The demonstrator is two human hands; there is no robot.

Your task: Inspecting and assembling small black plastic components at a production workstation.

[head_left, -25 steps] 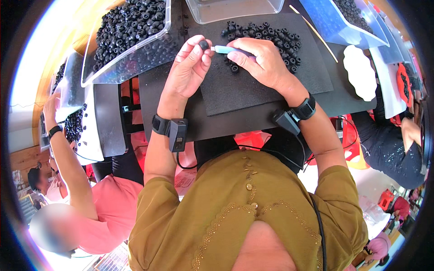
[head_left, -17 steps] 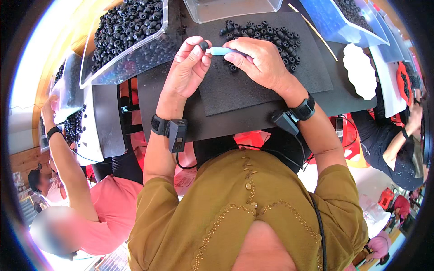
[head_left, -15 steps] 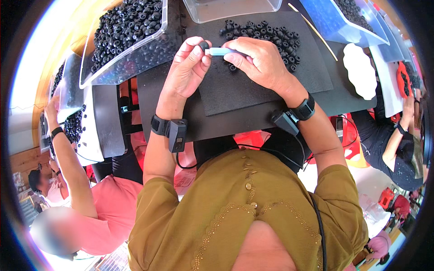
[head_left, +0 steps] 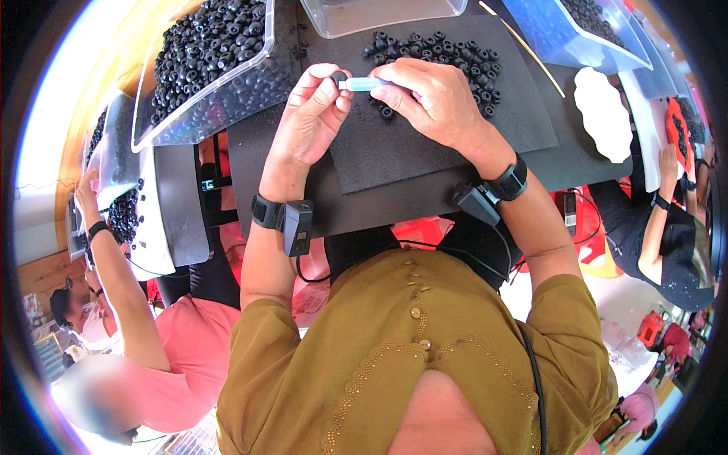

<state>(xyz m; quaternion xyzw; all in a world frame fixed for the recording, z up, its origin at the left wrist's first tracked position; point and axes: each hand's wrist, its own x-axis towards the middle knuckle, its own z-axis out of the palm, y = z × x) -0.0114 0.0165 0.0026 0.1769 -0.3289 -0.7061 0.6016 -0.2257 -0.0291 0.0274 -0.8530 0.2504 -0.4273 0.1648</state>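
Observation:
My left hand [head_left: 305,115] pinches a small round black piece [head_left: 338,77] between thumb and fingertips, above the dark mat's left side. My right hand [head_left: 436,102] is closed round a light blue, pen-like tool [head_left: 364,84] with a pale tip. That tip meets the side of the black piece; whether it goes inside cannot be seen. Behind and beside my right hand, many black pieces with round holes [head_left: 481,72] lie loose on the dark mat [head_left: 447,155]. My right hand hides some of them.
A clear bin [head_left: 205,98] full of black pieces stands at left, another clear bin [head_left: 379,23] at the far edge. A thin stick [head_left: 531,53] and a white scalloped sheet [head_left: 603,114] lie right, near a blue bin [head_left: 591,53]. Co-workers sit on both sides.
Both my hands, with the piece and the tool, have shifted very slightly left. The grips look the same. The co-worker's hand at right has moved a little.

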